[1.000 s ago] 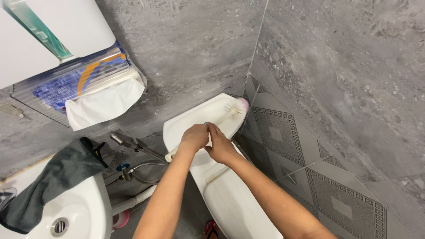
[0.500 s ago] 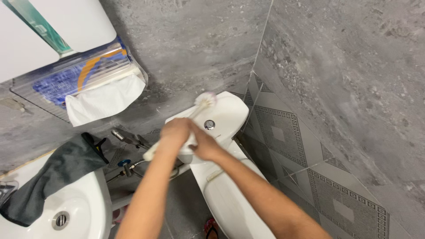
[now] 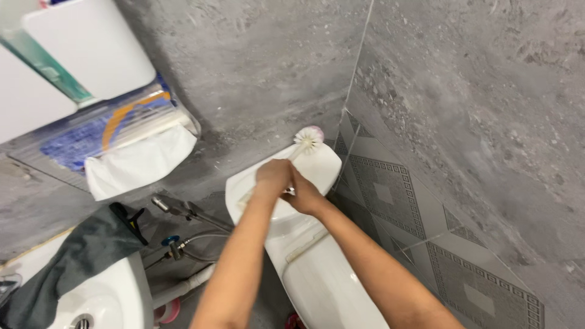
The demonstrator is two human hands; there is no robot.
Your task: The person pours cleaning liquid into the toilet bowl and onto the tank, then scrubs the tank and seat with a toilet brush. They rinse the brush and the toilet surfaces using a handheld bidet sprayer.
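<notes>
At the upper left of the frame a white cabinet [image 3: 85, 52] hangs on the grey wall [image 3: 256, 67], and just below it there is a clear dispenser [image 3: 103, 131] with a white paper sheet [image 3: 139, 163] hanging out of it. In the lower left corner a white sink [image 3: 119, 292] shows, with a dark grey cloth [image 3: 73, 259] lying over its rim, and near it are metal hoses and a valve [image 3: 177, 247]. On the right side, patterned grey tiles [image 3: 420, 225] cover the lower part of the wall.

Grey stone-look walls [image 3: 463, 79], patterned lower tiles [image 3: 390, 189], a white washbasin [image 3: 116, 298] at left.
</notes>
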